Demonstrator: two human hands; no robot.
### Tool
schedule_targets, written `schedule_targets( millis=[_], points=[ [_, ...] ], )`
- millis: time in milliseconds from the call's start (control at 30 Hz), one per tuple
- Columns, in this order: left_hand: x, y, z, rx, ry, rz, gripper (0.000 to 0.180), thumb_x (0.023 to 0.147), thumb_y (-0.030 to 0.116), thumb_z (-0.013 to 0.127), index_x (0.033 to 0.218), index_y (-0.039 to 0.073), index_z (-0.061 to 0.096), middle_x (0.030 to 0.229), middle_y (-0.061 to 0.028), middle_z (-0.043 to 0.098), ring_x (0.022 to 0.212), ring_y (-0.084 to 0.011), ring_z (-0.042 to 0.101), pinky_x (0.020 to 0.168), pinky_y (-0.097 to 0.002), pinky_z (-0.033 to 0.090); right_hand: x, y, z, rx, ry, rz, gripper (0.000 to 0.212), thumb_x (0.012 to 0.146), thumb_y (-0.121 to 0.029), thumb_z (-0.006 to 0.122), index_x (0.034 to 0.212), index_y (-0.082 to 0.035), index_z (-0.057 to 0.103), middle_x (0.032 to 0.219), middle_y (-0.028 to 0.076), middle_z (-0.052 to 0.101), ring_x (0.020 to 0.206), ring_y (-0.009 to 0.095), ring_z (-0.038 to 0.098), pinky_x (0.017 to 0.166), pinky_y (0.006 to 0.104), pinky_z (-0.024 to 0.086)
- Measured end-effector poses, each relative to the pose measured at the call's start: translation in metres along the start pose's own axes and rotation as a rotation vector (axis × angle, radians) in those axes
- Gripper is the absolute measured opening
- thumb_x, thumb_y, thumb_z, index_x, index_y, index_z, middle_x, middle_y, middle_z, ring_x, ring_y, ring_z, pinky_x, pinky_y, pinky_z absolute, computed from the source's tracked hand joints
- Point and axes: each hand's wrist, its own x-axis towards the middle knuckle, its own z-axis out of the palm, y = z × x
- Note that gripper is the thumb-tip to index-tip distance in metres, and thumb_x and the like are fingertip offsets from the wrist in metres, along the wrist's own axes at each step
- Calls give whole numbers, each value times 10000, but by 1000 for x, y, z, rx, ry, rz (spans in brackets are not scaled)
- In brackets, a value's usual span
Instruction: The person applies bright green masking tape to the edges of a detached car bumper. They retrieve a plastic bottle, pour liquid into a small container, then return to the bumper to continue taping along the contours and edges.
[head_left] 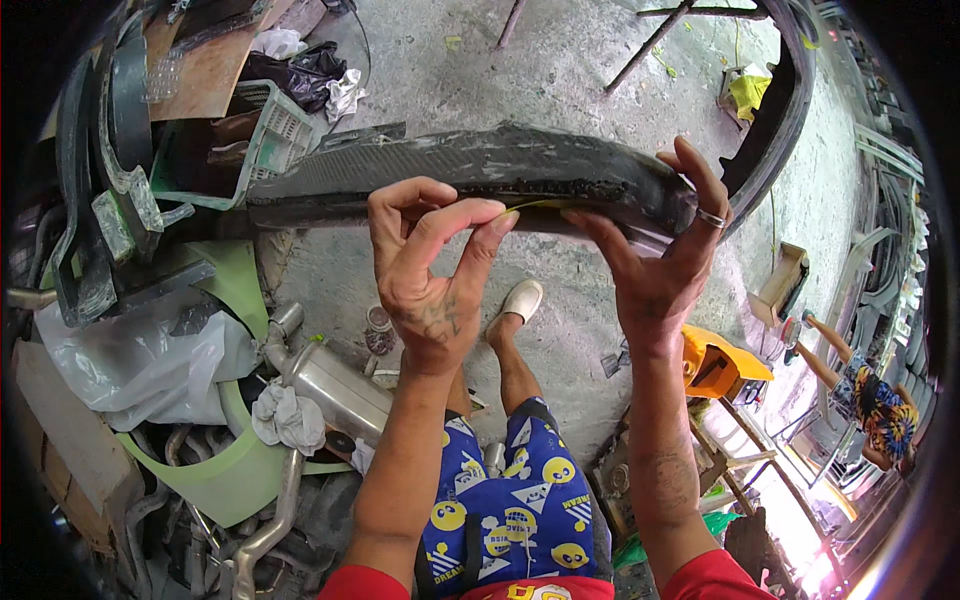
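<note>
A long black car bumper (480, 152), scuffed and with a rough, lumpy black line along its lower edge, curves across in front of me. At that edge runs a thin yellow strip (538, 204), perhaps tape. Thumb and forefinger of my left hand (432, 275) pinch the strip's left end, just below the bumper. My right hand (660, 265), with a ring on one finger, grips the bumper's right part. Its thumb presses at the lower edge by the strip's other end, and its fingers reach up over the face. What lies behind the bumper is hidden.
Left, a green crate (280, 130), plastic sheeting (150, 365), pale green panels and a metal muffler (335, 385) crowd the floor. An orange part (715, 362) and a wooden box (778, 285) lie right. Another person (875, 410) is at far right.
</note>
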Motion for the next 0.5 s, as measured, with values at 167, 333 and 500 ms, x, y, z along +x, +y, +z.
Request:
schedule_targets(
  millis=[167,333,500],
  points=[
    [0,1,3,-4,20,-9,184,808,62,850,978,80,781,1071,-49,544,936,-153,558,779,-273,487,-1,5,3,21,49,-7,932,591,-291,983,1378,-79,531,1242,83,599,1117,260,566,999,390,421],
    [1,-6,5,8,72,28,199,783,59,869,962,81,787,1035,-26,570,862,-125,537,732,-256,463,-3,5,7,83,61,16,898,627,-283,985,1363,-55,525,1276,92,570,1127,263,566,999,380,446],
    [1,-7,10,-16,121,24,212,769,54,879,960,83,792,1002,-3,580,821,-105,506,705,-243,441,-4,10,9,117,68,-26,912,645,-273,984,1373,-40,487,1322,108,539,1165,257,565,984,364,489]
  ],
)
